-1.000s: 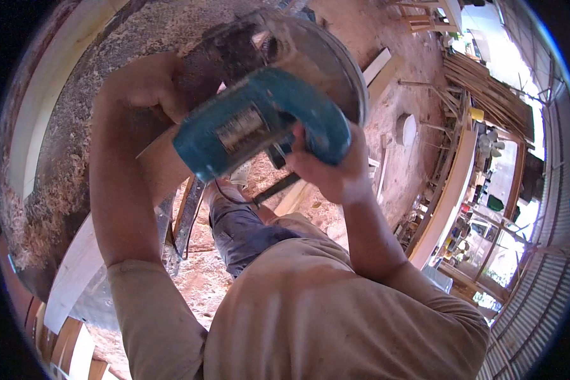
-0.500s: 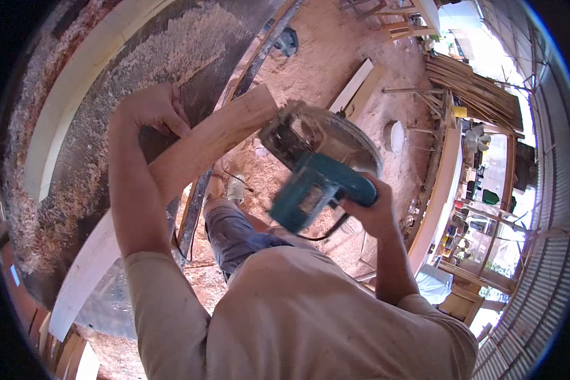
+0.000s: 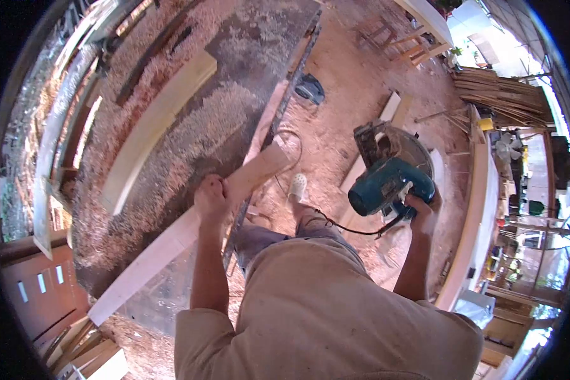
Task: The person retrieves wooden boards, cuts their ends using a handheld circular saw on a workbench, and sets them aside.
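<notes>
My right hand [image 3: 422,210] is wrapped round the handle of a teal circular saw [image 3: 386,183], held up over the floor to the right of the bench. A black cord [image 3: 361,232] trails from the saw toward my legs. Under my left hand [image 3: 210,194] lies a long pale wooden board [image 3: 152,250], with my fingers curled closed over its edge. The board slants across the workbench [image 3: 225,136], and its far end sticks out past the bench's edge. Between the saw and that end there is a wide gap.
Another pale board [image 3: 155,126] lies on the sawdust-covered bench. Boards [image 3: 392,107] rest on the floor ahead, near a dark object [image 3: 310,88]. A stack of planks [image 3: 500,95] and a long beam [image 3: 478,209] are on the right. Wood offcuts [image 3: 88,354] lie at lower left.
The saw has moved away from the board's end, out to the right, in my right hand. My left hand has closed on the board, and the view has shifted.
</notes>
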`<state>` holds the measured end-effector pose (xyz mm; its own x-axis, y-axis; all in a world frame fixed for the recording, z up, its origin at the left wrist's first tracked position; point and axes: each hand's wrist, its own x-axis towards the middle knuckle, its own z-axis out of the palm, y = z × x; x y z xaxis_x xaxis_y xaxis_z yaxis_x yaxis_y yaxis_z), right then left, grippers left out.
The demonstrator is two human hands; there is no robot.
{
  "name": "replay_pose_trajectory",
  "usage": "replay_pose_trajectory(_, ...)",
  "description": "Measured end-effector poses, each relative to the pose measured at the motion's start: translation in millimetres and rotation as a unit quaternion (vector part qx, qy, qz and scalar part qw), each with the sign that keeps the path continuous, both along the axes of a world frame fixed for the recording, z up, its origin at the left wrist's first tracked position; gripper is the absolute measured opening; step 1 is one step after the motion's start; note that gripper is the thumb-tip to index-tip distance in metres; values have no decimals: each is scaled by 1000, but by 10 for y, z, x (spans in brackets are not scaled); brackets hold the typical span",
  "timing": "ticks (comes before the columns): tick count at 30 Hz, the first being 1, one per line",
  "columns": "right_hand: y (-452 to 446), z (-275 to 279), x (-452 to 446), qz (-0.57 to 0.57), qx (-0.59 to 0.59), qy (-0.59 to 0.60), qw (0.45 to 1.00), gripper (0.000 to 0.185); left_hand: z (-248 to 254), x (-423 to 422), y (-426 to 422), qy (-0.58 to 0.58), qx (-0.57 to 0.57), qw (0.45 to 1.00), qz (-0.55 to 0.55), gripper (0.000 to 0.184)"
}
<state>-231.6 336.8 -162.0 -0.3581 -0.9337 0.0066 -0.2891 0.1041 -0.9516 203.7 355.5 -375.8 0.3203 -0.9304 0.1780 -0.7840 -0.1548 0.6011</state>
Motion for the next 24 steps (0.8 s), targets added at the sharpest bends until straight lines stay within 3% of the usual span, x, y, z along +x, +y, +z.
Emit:
replay_pose_trajectory(2, -375, -124, 1, 35, -51, -90, 994, 44, 3, -10, -71, -44, -21, 999, 3, 25)
replay_pose_trajectory(4, -837, -286, -5, 64, -68, -162, 982, 42, 44, -31, -123, -46, 121, 989, 74, 30)
replay_pose_trajectory(8, -2002, -846, 106, 190, -56, -367, 909, 37, -94, -135, -201, -58, 137, 976, 161, 36)
replay_pose_trajectory(10, -2497, -995, 400, 183, 22, -537, 823, 33, -256, -266, -259, -122, 126, 943, 282, 36)
replay_pose_trajectory(14, -3354, -1346, 971, 204, 32, -675, 709, 27, -210, -301, -337, -149, 191, 906, 347, 31)
replay_pose_trajectory(19, -4174, -1654, 1559, 150, 88, -702, 690, 3, -201, -293, -281, -150, 153, 916, 339, 25)
replay_pose_trajectory(24, -4571, -1745, 1894, 171, 136, -682, 698, 3, -250, -275, -234, -114, 151, 915, 355, 21)
